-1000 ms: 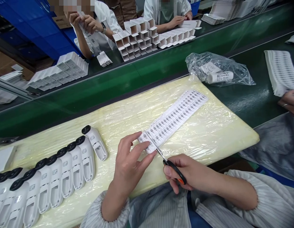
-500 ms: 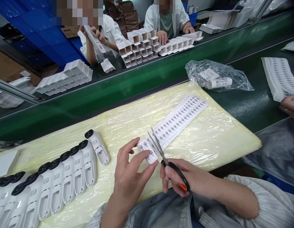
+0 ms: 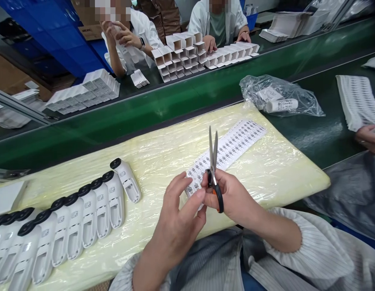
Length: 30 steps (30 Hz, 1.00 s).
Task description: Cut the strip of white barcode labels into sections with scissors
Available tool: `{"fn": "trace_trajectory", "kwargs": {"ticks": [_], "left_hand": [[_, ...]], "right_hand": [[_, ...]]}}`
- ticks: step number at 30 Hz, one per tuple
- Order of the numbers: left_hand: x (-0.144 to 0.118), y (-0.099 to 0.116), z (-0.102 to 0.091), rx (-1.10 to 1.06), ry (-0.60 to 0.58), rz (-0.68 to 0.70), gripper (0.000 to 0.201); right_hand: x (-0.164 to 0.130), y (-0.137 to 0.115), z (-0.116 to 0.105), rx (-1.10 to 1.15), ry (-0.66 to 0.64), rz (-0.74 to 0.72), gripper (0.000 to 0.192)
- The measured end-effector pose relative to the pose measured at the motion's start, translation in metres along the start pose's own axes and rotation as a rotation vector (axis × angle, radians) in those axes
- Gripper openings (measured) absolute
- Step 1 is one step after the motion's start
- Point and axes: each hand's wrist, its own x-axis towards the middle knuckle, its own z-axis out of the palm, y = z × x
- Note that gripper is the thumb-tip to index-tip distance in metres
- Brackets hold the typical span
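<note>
Currently right hand (image 3: 231, 195) grips scissors (image 3: 212, 161), blades parted over the label sheet (image 3: 239, 142) on the desk (image 3: 157, 161); left hand (image 3: 180, 216) curled alongside, can't tell its hold. Slip could nick sheet or fingers.

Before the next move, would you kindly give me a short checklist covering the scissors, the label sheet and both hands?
1. Scissors held in the right hand: ok.
2. Scissor blades closed: not ok; the tips stand slightly apart.
3. Blades pointing away from the left hand: ok; they point toward the far side.
4. Left hand gripping the labels: cannot tell; the fingers hide the contact.
5. Label sheet lying on the yellow pad: ok.
6. White casings apart from both hands: ok.
</note>
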Motion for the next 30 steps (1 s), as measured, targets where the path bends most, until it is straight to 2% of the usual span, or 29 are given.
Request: {"fn": "trace_trajectory", "kwargs": {"ticks": [2,4,6,8,11,13,16,18,22,27,29,30], "left_hand": [[-0.001,0.0,0.002,-0.334,0.078,-0.229,0.066],[-0.001,0.0,0.006,-0.737,0.156,-0.576,0.068],[0.0,0.001,0.01,-1.075,0.177,-0.888,0.069],[0.003,0.003,0.014,-1.294,0.168,-1.114,0.062],[0.007,0.007,0.014,-1.452,0.26,-1.307,0.05],[0.007,0.011,0.011,-1.545,0.319,-1.364,0.056],[0.006,0.015,0.007,-1.748,0.294,-1.357,0.065],[0.006,0.015,0.005,-1.802,0.34,-1.355,0.065],[0.004,0.005,-0.002,-1.717,0.488,-1.413,0.076],[-0.004,0.001,-0.007,-1.679,0.377,-1.383,0.076],[-0.002,0.009,-0.006,-1.606,0.393,-1.396,0.079],[0.001,0.014,-0.006,-1.573,0.407,-1.397,0.082]], "right_hand": [[-0.001,-0.002,-0.001,-0.004,-0.032,-0.009,0.047],[-0.001,-0.002,0.0,-0.005,-0.046,-0.036,0.046],[0.001,0.002,0.001,-0.021,-0.027,-0.079,0.046],[0.003,0.006,0.001,-0.062,0.012,-0.112,0.044],[0.005,0.004,-0.004,-0.129,0.064,-0.1,0.044],[0.006,-0.002,-0.009,-0.142,0.083,-0.1,0.044],[0.009,-0.014,-0.019,-0.143,0.107,-0.184,0.041],[0.011,-0.021,-0.027,-0.135,0.124,-0.249,0.038],[0.012,-0.04,-0.049,-0.113,0.157,-0.287,0.036],[0.004,-0.065,-0.081,-0.015,0.298,-0.321,0.047],[-0.002,-0.057,-0.079,-0.001,0.293,-0.278,0.052],[-0.006,-0.048,-0.074,0.016,0.251,-0.222,0.055]]}}
